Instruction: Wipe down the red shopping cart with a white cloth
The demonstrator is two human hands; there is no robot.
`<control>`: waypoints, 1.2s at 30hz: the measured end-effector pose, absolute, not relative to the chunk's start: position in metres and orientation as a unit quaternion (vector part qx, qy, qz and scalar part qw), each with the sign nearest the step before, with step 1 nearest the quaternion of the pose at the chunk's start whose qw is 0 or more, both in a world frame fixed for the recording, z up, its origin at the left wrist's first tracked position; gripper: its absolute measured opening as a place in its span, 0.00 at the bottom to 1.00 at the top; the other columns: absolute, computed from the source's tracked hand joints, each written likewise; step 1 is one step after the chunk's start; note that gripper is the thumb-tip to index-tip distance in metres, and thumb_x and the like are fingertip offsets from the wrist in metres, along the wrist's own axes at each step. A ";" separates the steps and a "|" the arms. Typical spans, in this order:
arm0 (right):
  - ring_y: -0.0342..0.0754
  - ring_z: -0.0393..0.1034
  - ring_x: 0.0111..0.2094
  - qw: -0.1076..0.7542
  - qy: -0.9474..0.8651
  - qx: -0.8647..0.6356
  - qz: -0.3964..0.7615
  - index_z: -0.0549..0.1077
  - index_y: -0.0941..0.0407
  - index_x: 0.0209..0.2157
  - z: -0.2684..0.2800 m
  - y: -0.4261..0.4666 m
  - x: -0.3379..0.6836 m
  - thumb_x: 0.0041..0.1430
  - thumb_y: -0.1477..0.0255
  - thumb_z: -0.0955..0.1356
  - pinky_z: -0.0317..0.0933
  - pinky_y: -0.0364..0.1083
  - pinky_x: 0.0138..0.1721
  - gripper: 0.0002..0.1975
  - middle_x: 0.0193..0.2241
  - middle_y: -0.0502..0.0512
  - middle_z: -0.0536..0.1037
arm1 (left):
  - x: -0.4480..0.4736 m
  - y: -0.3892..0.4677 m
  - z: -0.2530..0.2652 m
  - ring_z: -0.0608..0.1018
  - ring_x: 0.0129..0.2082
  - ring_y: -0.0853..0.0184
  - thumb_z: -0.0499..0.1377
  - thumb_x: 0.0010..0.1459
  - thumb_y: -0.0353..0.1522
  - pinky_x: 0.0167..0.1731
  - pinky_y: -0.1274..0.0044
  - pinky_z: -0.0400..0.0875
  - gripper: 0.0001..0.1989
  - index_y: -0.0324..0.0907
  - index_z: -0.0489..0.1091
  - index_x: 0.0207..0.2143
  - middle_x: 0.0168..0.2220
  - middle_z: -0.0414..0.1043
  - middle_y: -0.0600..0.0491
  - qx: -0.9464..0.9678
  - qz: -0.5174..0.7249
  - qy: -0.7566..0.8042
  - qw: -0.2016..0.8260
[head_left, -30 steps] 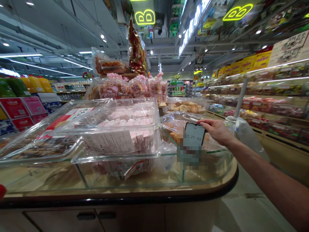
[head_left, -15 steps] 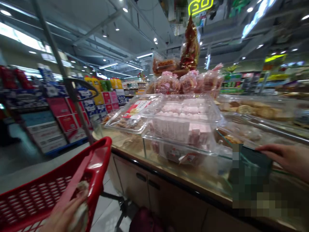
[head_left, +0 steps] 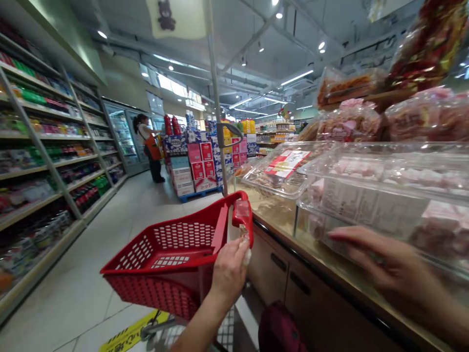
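Observation:
My left hand (head_left: 230,266) is closed on the handle end of a red plastic shopping cart (head_left: 157,283). A crumpled whitish scrap (head_left: 246,244) shows between its fingers and the cart's rim; I cannot make out what it is. The basket's slotted floor is visible. My right hand (head_left: 384,259), slightly blurred, hovers at the counter's edge with its fingers stretched out and nothing seen in them. Behind it are stacked clear plastic boxes (head_left: 366,193) with pale pink contents. Left of these lies a clear box (head_left: 276,171) with a red and white label.
The display counter (head_left: 278,230) runs along my right, with bagged baked goods (head_left: 350,122) on top. A metal pole (head_left: 216,73) stands at its far end. Stacked cartons (head_left: 201,166), a person in an orange apron (head_left: 151,146) and drink shelves (head_left: 54,137) are on the left.
My view has swung left, bringing the aisle and the whole cart basket into sight. My right hand has left the dark, partly pixelated object it was touching, which is out of view now.

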State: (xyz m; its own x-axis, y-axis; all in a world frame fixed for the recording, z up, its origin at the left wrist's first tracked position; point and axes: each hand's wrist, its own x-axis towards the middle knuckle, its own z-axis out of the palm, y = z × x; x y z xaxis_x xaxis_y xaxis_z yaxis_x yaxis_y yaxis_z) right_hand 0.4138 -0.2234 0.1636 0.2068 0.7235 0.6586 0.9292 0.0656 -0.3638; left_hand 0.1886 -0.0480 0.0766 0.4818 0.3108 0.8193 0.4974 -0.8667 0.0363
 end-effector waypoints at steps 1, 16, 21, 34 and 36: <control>0.47 0.67 0.40 0.388 -0.671 -0.625 -0.095 0.71 0.46 0.38 0.163 -0.190 0.395 0.56 0.68 0.60 0.65 0.45 0.40 0.10 0.39 0.50 0.73 | 0.185 -0.047 0.074 0.69 0.45 0.64 0.49 0.54 0.27 0.43 0.70 0.68 0.17 0.41 0.62 0.47 0.44 0.68 0.47 -0.857 -0.454 -0.224 0.097; 0.53 0.47 0.58 0.442 -0.738 -0.505 0.066 0.75 0.56 0.33 0.086 -0.001 0.328 0.52 0.74 0.57 0.45 0.57 0.56 0.15 0.52 0.56 0.65 | 0.173 -0.041 0.084 0.70 0.45 0.64 0.50 0.54 0.31 0.45 0.68 0.67 0.16 0.40 0.63 0.46 0.43 0.69 0.46 -0.853 -0.426 -0.300 0.024; 0.53 0.46 0.58 0.444 -0.752 -0.477 0.099 0.74 0.55 0.31 0.088 0.004 0.341 0.52 0.73 0.59 0.44 0.57 0.56 0.13 0.52 0.56 0.65 | 0.140 -0.022 0.067 0.69 0.46 0.65 0.48 0.55 0.31 0.46 0.68 0.65 0.15 0.40 0.63 0.46 0.44 0.69 0.47 -0.870 -0.409 -0.274 0.030; 0.50 0.50 0.57 0.462 -0.747 -0.456 0.144 0.75 0.53 0.27 0.088 0.033 0.373 0.50 0.72 0.59 0.44 0.55 0.57 0.13 0.49 0.51 0.68 | 0.181 -0.015 0.064 0.69 0.45 0.65 0.48 0.56 0.30 0.45 0.70 0.67 0.16 0.39 0.63 0.47 0.43 0.69 0.46 -0.851 -0.429 -0.297 0.053; 0.50 0.51 0.57 0.440 -0.754 -0.464 0.152 0.75 0.52 0.27 0.094 0.039 0.383 0.49 0.73 0.59 0.44 0.55 0.57 0.13 0.48 0.50 0.69 | 0.149 -0.005 0.049 0.70 0.44 0.66 0.47 0.56 0.30 0.45 0.69 0.67 0.15 0.38 0.64 0.45 0.42 0.70 0.46 -0.845 -0.421 -0.320 0.076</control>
